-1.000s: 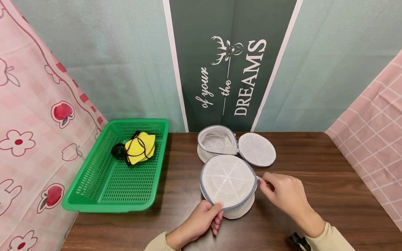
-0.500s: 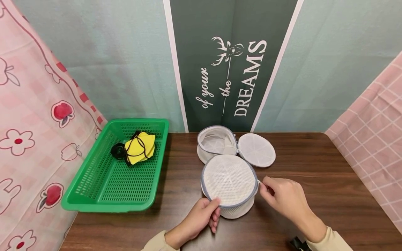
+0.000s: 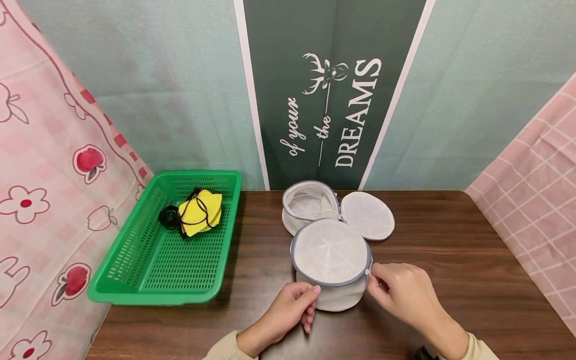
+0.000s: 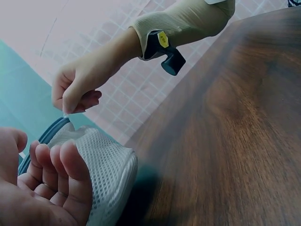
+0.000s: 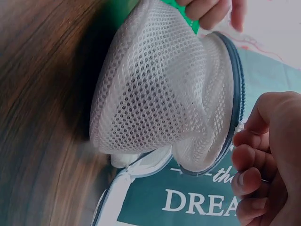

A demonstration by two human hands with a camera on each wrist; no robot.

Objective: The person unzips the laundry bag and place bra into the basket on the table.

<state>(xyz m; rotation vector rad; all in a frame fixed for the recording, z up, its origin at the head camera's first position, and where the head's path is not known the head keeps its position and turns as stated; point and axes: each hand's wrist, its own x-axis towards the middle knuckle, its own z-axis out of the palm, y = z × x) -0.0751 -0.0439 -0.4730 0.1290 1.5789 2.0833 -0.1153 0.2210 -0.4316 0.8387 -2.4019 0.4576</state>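
A round white mesh laundry bag (image 3: 330,252) with a grey-blue zipper rim stands on the table in the head view, its lid lying over the top. My left hand (image 3: 290,307) pinches its front left edge between thumb and fingers. At the right side of the rim, my right hand (image 3: 405,290) pinches the small white zipper pull (image 3: 367,272). The right wrist view shows the bag's mesh side (image 5: 146,89) sagging and creased under the zipper (image 5: 237,80). Behind it sits a second mesh laundry bag (image 3: 292,222), unzipped, with its round lid (image 3: 368,215) folded out to the right.
A green plastic basket (image 3: 220,272) stands at the left, holding a yellow folded item (image 3: 202,212) with black cords and a round black object (image 3: 169,217). Curtains hang behind and on both sides of the wooden table (image 3: 472,260). A black wrist device (image 4: 167,52) is strapped to the right sleeve.
My right hand has drawn the zipper pull along the rim toward the front. The front bag has turned and tipped slightly, so more of its front side shows. The left hand stays nearly in place.
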